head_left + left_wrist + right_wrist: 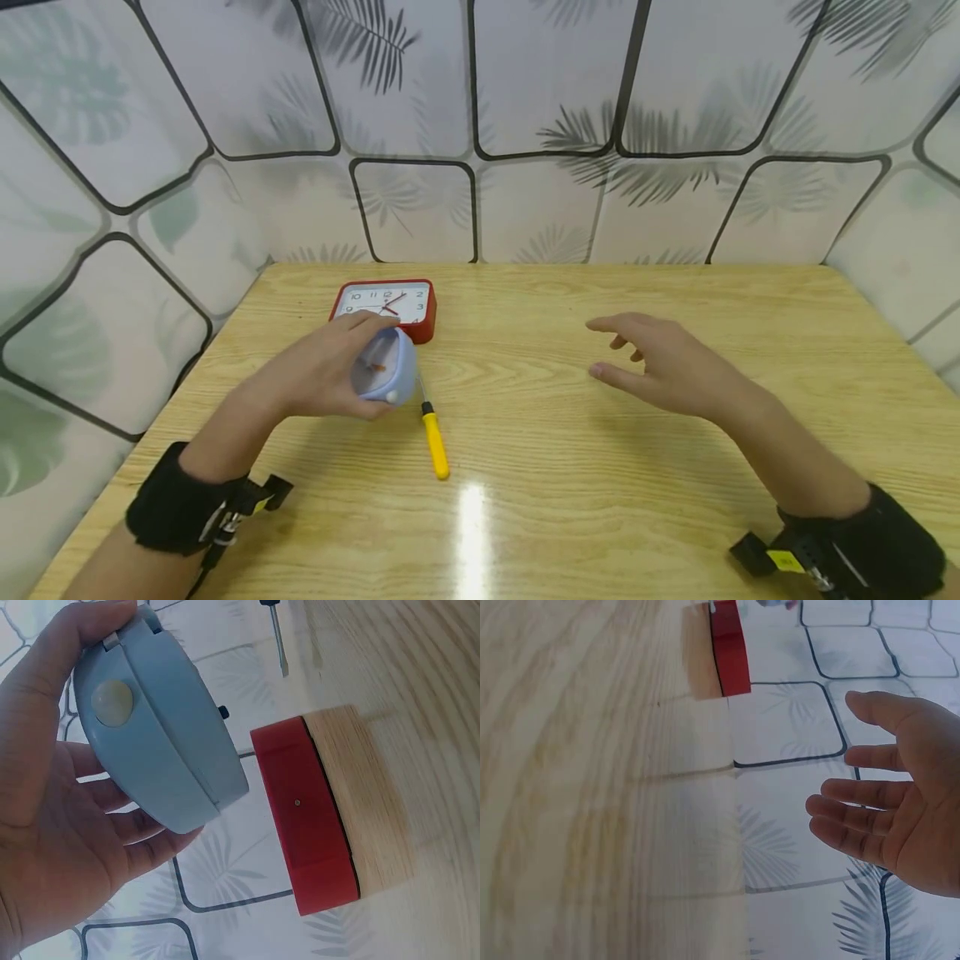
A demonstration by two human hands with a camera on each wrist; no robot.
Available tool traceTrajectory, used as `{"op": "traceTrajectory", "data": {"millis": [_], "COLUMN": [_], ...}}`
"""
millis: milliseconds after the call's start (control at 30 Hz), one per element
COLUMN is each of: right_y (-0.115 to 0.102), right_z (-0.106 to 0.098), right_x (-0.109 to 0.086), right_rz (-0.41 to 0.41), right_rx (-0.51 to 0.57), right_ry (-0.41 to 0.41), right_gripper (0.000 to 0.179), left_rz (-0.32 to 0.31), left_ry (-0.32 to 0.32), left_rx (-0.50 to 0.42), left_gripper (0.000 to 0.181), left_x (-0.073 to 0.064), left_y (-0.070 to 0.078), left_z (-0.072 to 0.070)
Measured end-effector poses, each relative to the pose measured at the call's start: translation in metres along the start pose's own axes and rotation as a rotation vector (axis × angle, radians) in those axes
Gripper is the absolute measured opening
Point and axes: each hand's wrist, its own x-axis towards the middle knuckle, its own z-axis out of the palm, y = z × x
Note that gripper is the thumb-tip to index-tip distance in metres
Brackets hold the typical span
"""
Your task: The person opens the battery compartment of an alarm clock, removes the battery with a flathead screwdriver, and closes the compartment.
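Note:
My left hand (325,364) grips a small light-blue alarm clock (402,367), thumb on one side and fingers round the other. In the left wrist view, the blue clock (161,727) shows a pale round knob and a small black peg on its back. Just behind it on the table lies a red rectangular clock (428,312), its white dial facing up. A screwdriver (435,443) with a yellow handle rests to the right of the left hand, its shaft pointing away. Over the table's right part hovers my right hand (667,367), fingers loosely extended and holding nothing.
The wooden table (540,500) reaches back to a wall (540,208) with leaf prints and dark outlined panels. Black bands with small cameras wrap the left wrist (187,500) and the right wrist (862,542). Light glares off the table's front middle.

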Motion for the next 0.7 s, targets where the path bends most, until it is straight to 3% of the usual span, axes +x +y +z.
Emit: {"op": "traceTrajectory", "data": {"millis": [300, 700], "right_y": [-0.011, -0.023], "right_z": [0.010, 0.018], "right_x": [0.001, 0.003], "right_rz": [-0.016, -0.065], "right_rx": [0.077, 0.074], "right_ry": [-0.023, -0.033], "right_gripper": [0.055, 0.056], "left_rz": [0.035, 0.112], "left_ry": [0.078, 0.205], "left_rx": [-0.041, -0.141], "left_gripper": [0.100, 0.099], "left_x": [0.002, 0.005], "left_y": [0.011, 0.025], "left_z": [-0.003, 0.004]}}
